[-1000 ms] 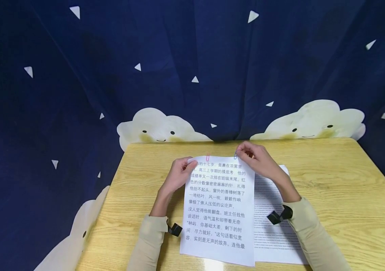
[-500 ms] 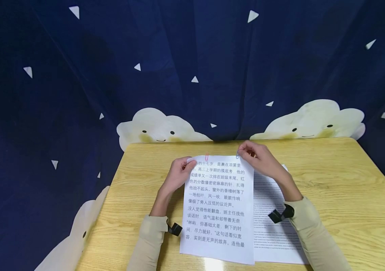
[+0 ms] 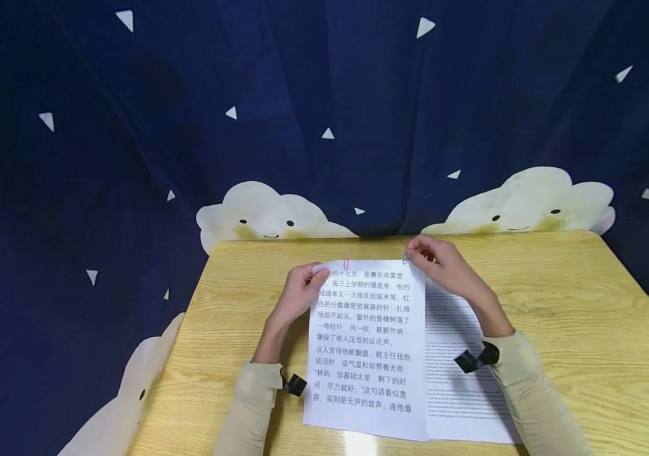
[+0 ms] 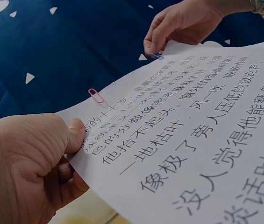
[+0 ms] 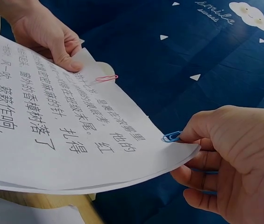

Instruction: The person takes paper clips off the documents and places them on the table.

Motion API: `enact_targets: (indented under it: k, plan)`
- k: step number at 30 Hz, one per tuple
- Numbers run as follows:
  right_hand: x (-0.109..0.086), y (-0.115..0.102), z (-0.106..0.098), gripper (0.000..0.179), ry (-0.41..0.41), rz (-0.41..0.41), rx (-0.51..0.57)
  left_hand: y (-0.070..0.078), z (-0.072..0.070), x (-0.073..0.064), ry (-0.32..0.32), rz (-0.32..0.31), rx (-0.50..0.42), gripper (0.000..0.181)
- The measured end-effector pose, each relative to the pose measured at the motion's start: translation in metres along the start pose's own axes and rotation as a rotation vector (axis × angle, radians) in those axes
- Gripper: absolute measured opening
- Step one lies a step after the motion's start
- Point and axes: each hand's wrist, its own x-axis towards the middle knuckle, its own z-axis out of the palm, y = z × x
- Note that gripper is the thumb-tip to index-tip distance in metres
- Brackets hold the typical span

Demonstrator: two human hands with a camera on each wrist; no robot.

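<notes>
White printed sheets [image 3: 366, 342] are held up, slanting. Their far edge bears a pink paperclip [image 5: 106, 78] and, rightward, a blue paperclip [image 5: 172, 136].

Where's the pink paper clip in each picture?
Head: pink paper clip just right of and below centre, on the top edge of the printed paper.
Left wrist: pink paper clip left of and slightly above centre.
Right wrist: pink paper clip left of and above centre.
Shared landmark: the blue paper clip, pinched by the right hand.
</notes>
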Motion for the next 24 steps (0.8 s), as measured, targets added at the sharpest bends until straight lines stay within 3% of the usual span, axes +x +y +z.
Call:
enact_targets:
  k: [5,13,18,24]
  plan:
    - [0.001,0.002,-0.002,0.009,0.007,-0.023,-0.001,-0.001,-0.001,0.001,0.006,-0.013,-0.002,0.023]
    - [0.003,0.002,-0.007,0.01,0.002,0.0,-0.008,-0.031,-0.002,0.011,0.025,-0.021,0.02,0.027]
    - [0.005,0.006,-0.007,0.01,-0.004,-0.017,-0.002,-0.035,-0.003,0.01,0.044,-0.002,0.02,0.026]
    - [-0.002,0.01,-0.004,0.008,0.003,-0.022,0.005,-0.04,-0.001,0.009,0.013,0.01,0.003,0.026]
